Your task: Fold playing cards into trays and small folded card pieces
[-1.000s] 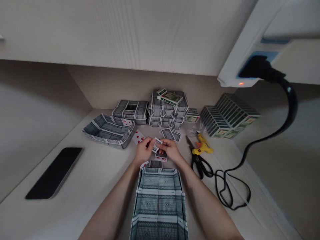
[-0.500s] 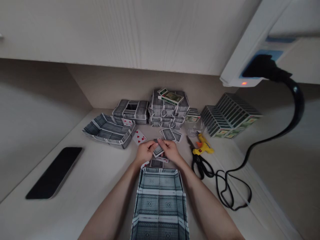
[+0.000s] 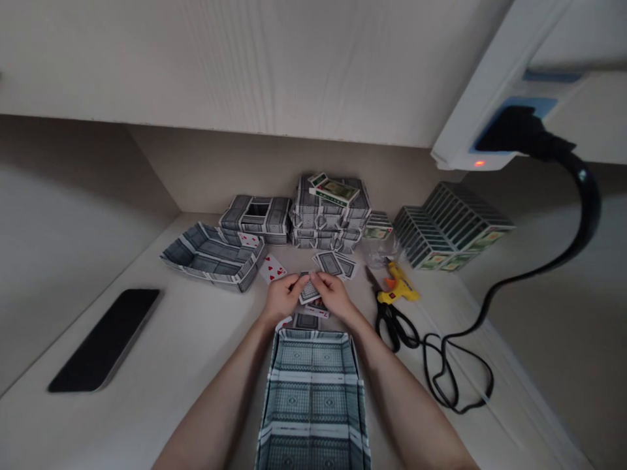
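My left hand (image 3: pixel 283 297) and my right hand (image 3: pixel 334 294) pinch one playing card (image 3: pixel 309 294) between them, its patterned grey back facing up. Whether more than one card is in the grip I cannot tell. Under the hands lie a red seven card (image 3: pixel 318 313) and a face-down card (image 3: pixel 305 321). A red heart card (image 3: pixel 272 267) lies beyond my left hand, and several face-down cards (image 3: pixel 331 264) beyond my right. Between my forearms stands a long open box (image 3: pixel 313 398) made of playing cards.
Another open card box (image 3: pixel 215 258) and closed card boxes (image 3: pixel 329 215) stand at the back. On the right are card packs (image 3: pixel 453 225), a yellow glue gun (image 3: pixel 400 286), black scissors (image 3: pixel 394 324) and a looped cable (image 3: pixel 453 372). A phone (image 3: pixel 105 341) lies left. A cabinet overhangs the table.
The held card has turned slightly and now lies flatter between my fingers. Both hands stay in nearly the same place. Nothing else has visibly moved.
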Demonstrator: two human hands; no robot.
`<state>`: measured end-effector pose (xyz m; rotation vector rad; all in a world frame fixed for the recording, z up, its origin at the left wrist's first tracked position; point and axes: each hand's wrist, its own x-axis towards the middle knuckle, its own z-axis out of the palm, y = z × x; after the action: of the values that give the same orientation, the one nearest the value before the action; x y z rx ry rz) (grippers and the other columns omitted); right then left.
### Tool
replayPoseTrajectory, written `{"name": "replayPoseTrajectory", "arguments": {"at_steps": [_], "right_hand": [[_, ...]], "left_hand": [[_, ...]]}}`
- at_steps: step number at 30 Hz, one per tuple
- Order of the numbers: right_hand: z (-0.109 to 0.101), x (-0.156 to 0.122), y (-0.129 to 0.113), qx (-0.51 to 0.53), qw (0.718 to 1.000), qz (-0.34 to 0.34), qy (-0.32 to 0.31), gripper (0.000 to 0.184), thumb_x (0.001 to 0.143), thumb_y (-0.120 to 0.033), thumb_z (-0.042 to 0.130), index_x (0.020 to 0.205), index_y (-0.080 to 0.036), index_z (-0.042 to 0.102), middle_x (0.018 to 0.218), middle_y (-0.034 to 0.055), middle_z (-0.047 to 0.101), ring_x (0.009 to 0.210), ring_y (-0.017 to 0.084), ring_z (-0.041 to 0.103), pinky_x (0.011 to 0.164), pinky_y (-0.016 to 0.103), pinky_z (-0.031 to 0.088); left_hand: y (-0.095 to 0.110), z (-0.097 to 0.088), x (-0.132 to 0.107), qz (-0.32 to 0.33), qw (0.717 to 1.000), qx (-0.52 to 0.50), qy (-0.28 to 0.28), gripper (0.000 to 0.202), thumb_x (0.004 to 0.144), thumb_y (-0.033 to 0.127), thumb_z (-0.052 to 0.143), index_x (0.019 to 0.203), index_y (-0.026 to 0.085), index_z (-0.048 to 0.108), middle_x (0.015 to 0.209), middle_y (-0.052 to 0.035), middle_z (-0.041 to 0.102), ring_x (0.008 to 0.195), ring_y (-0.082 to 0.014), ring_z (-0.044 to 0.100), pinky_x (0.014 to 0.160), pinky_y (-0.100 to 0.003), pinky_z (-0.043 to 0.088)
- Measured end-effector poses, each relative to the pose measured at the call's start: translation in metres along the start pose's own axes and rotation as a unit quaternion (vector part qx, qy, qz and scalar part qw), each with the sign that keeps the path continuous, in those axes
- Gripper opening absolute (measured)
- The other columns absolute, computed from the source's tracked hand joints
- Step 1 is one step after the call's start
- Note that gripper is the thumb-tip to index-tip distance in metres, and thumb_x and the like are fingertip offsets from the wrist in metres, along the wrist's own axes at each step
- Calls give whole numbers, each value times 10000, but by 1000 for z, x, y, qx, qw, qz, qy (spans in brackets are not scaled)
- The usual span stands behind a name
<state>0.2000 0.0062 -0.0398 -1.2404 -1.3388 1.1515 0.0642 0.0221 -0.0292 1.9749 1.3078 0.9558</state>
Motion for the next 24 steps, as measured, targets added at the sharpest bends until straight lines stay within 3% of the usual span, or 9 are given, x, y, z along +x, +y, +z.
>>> {"name": "replayPoseTrajectory", "arguments": {"at_steps": [10, 18, 24], "right_hand": [[-2, 2, -3, 12, 998, -3, 68, 422, 730, -570, 433, 571, -181, 477, 436, -50, 439, 368, 87, 409, 351, 210, 331], [2, -3, -3, -14, 999, -29, 41, 401, 749, -530, 444, 564, -177, 478, 401, -50, 460, 354, 84, 421, 355, 196, 307], [2, -7, -6, -41, 997, -42, 42, 433, 770, -518, 423, 513, -172, 464, 391, -46, 452, 363, 78, 404, 372, 193, 301]], "left_hand": [[0, 1, 1, -33, 998, -47, -35, 418, 803, 462, 359, 524, 165, 449, 450, 42, 454, 471, -84, 432, 470, -188, 323], [-1, 2, 4, -41, 999, 4, 33, 425, 794, 446, 360, 479, 163, 408, 438, 43, 395, 452, -79, 366, 449, -197, 268], [-3, 2, 3, -28, 996, 77, 27, 406, 811, 426, 342, 530, 163, 473, 461, 26, 442, 462, -89, 403, 461, -205, 253]]}}
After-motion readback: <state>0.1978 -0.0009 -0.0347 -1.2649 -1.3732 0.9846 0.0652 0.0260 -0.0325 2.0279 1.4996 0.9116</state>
